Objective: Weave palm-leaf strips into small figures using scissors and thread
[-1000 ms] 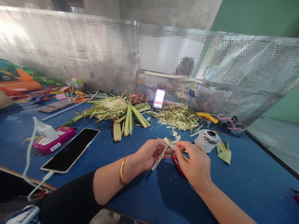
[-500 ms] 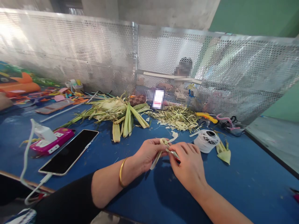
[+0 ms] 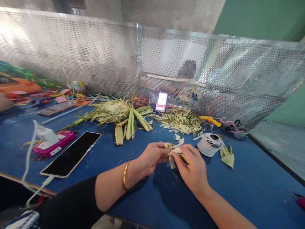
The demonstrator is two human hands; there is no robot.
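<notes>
Over the blue table, my left hand (image 3: 152,156), with a gold bangle at the wrist, pinches a small looped piece of pale green leaf strip (image 3: 168,146). One tail of the strip (image 3: 172,162) hangs below the fingers. My right hand (image 3: 192,168) is closed at the loop's right side, pinching a strip end between thumb and fingertips. A slim tool with a yellow part (image 3: 184,159) is tucked in that hand; most of it is hidden. A white curled scrap (image 3: 178,143) shows behind the fingertips.
A white thread spool (image 3: 209,145) and folded leaf (image 3: 227,159) stand right. Behind lie husk leaves (image 3: 111,111), shredded strips (image 3: 182,121) and a yellow-handled tool (image 3: 211,120). Left are a phone (image 3: 72,154), power strip (image 3: 56,143) and cable (image 3: 28,159). A perforated metal screen (image 3: 95,57) borders the back.
My right hand has turned slightly, and its fingertips now pinch a strip end across the loop. The tool's silver part, visible earlier, is now hidden, and a yellow part shows.
</notes>
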